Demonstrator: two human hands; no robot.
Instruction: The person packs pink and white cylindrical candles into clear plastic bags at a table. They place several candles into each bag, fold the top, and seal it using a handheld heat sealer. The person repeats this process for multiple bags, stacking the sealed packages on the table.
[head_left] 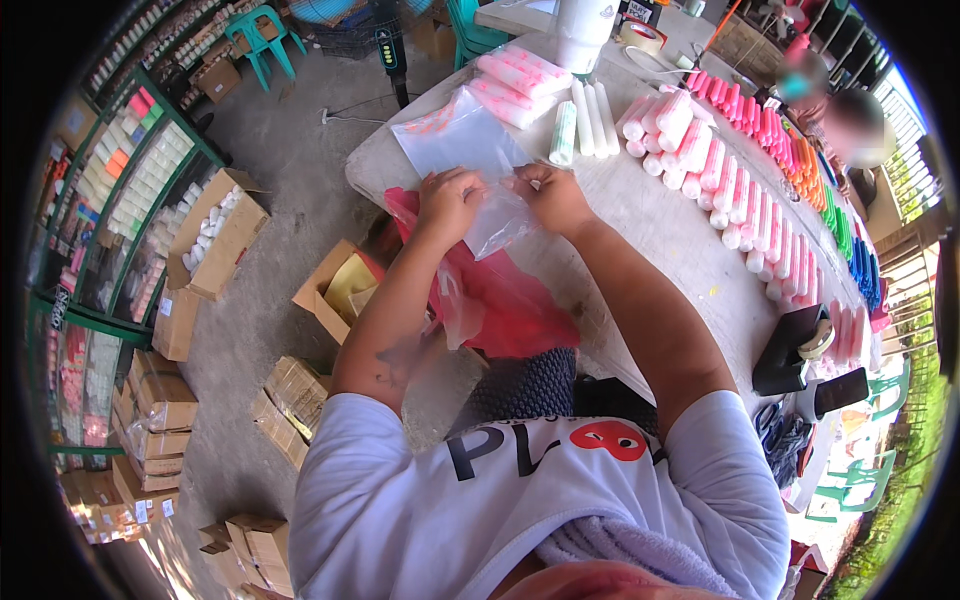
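My left hand [452, 203] and my right hand [554, 200] both pinch a clear plastic bag [497, 216] near the table's front edge. Beyond my fingers, a flat clear plastic sheet or bag with red print [455, 135] lies on the tabletop; whether it is the same piece I cannot tell. Just past my right hand stand a green-and-white wrapped candle [563, 136] and several plain white candles [598, 120]. Below my hands, a red plastic bag [515, 308] hangs over the table edge and my lap.
Pink-and-white wrapped candles [715, 180] line the right of the table [640, 260], with pink, orange, green and blue bundles [800, 160] behind. Filled packs [515, 85], a white tumbler [583, 35] and tape [642, 38] sit farther back. Cardboard boxes [220, 230] stand left; people sit far right.
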